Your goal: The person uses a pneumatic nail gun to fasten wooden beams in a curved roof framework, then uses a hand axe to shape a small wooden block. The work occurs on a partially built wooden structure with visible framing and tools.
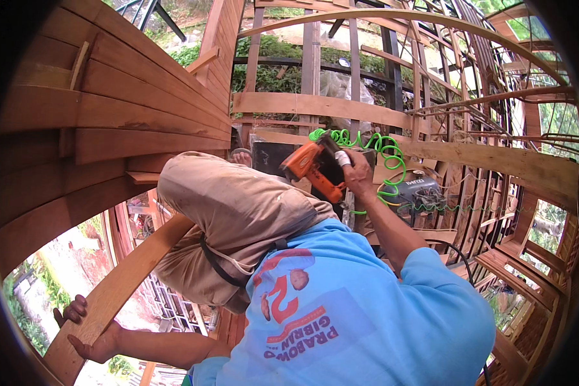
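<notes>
Open brown timber framing (341,108): left hand (103,343) wrapped round long tan wooden plank (138,267) near its lower end, likely supporting it; right hand (359,172) closed on orange-and-black nail gun (304,157).

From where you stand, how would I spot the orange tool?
Start at the blue shirt and follow the right forearm up to the right hand. It grips the orange-and-black tool, whose chunky orange body stands out from the green coiled hose beside it.
</notes>
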`<state>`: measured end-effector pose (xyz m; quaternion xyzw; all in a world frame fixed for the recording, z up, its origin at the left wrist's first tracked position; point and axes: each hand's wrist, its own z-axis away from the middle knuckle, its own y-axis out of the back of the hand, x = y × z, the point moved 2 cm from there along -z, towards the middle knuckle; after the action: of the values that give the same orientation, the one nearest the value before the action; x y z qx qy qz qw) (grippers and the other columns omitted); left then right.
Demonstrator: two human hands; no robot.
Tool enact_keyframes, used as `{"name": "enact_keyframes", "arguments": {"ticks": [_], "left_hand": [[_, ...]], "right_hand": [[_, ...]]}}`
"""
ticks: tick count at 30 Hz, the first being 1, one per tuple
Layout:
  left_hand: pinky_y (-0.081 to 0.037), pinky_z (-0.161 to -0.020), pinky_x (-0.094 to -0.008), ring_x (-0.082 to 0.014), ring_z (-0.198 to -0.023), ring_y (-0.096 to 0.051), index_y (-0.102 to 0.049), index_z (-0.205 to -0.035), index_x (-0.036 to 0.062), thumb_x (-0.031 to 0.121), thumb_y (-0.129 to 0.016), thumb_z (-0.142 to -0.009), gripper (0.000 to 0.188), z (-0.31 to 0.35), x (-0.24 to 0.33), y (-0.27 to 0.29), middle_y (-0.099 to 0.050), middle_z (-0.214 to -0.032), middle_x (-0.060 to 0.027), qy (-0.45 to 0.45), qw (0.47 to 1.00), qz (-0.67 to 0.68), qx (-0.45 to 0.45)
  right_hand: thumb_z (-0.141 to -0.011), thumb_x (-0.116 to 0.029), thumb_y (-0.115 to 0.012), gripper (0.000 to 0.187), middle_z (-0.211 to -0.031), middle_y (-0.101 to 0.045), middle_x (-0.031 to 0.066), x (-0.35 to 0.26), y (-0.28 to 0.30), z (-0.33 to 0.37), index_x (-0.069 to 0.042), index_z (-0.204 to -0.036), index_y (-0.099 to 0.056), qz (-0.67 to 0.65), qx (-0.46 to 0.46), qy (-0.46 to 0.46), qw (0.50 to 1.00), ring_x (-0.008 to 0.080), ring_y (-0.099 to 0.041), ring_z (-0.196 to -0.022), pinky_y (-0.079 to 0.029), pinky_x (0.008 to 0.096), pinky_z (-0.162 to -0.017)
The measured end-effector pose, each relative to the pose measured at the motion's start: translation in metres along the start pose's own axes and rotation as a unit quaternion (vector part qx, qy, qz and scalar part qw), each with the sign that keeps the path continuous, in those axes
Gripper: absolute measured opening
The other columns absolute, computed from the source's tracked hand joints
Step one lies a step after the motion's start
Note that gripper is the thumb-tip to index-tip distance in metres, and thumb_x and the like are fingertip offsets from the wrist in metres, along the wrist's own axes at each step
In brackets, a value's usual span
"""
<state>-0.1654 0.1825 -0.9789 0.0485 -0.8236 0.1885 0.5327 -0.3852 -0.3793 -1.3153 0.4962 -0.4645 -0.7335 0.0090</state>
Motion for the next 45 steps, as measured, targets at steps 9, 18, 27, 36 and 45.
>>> {"name": "enact_keyframes", "arguments": {"ticks": [9, 18, 27, 36, 45], "left_hand": [[-0.038, -0.083, -0.0405, -0.0211, -0.082, -0.043, -0.049, -0.13, -0.0097, 0.036, -0.06, -0.088, 0.063, 0.006, -0.002, -0.008, -0.043, -0.084, -0.0079, 0.012, 0.999, -0.028, -0.012], [-0.039, -0.082, -0.0403, -0.0219, -0.081, -0.044, -0.046, -0.134, -0.0099, 0.037, -0.059, -0.089, 0.066, 0.007, 0.0, 0.005, -0.045, -0.087, -0.0093, 0.002, 0.998, -0.03, -0.058], [-0.041, -0.077, -0.0402, -0.0218, -0.075, -0.045, -0.052, -0.131, -0.0057, 0.037, -0.055, -0.093, 0.057, 0.01, 0.03, 0.034, -0.049, -0.082, -0.0092, -0.07, 0.997, -0.031, 0.021], [-0.036, -0.08, -0.0436, -0.0214, -0.076, -0.041, -0.053, -0.123, -0.0116, 0.044, -0.059, -0.085, 0.067, 0.01, 0.086, 0.052, -0.043, -0.081, -0.0084, -0.08, 0.996, -0.04, 0.028], [-0.037, -0.087, -0.0432, -0.023, -0.083, -0.047, -0.05, -0.13, -0.0121, 0.045, -0.056, -0.083, 0.075, -0.041, 0.157, 0.076, -0.048, -0.086, -0.0117, -0.043, 0.991, -0.026, -0.122]], "right_hand": [[-0.093, -0.024, -0.062, 0.027, -0.089, -0.07, 0.0173, 0.03, 0.027, 0.0, 0.0, -0.099, -0.071, -0.007, 0.127, -0.171, 0.977, 0.0307, -0.067, -0.082, -0.051, 0.0409, -0.074], [-0.096, -0.036, -0.053, 0.04, -0.081, -0.068, 0.0194, 0.071, 0.023, 0.011, -0.001, -0.091, -0.07, 0.069, -0.054, -0.313, 0.946, 0.0332, -0.067, -0.077, -0.05, 0.042, -0.066], [-0.087, -0.064, -0.067, 0.056, -0.077, -0.063, 0.0035, 0.138, -0.006, -0.001, -0.008, -0.095, -0.072, -0.142, -0.058, -0.457, 0.876, 0.018, -0.059, -0.063, -0.046, 0.0349, -0.056], [-0.082, -0.068, -0.072, 0.069, -0.087, -0.069, 0.0071, 0.121, 0.008, 0.002, -0.002, -0.101, -0.071, -0.12, -0.031, -0.408, 0.904, 0.0193, -0.065, -0.073, -0.051, 0.0362, -0.062], [-0.088, -0.045, -0.076, 0.045, -0.079, -0.061, 0.0051, 0.117, 0.019, -0.018, -0.003, -0.097, -0.062, -0.244, 0.054, -0.296, 0.922, 0.0176, -0.057, -0.067, -0.049, 0.0386, -0.059]]}}
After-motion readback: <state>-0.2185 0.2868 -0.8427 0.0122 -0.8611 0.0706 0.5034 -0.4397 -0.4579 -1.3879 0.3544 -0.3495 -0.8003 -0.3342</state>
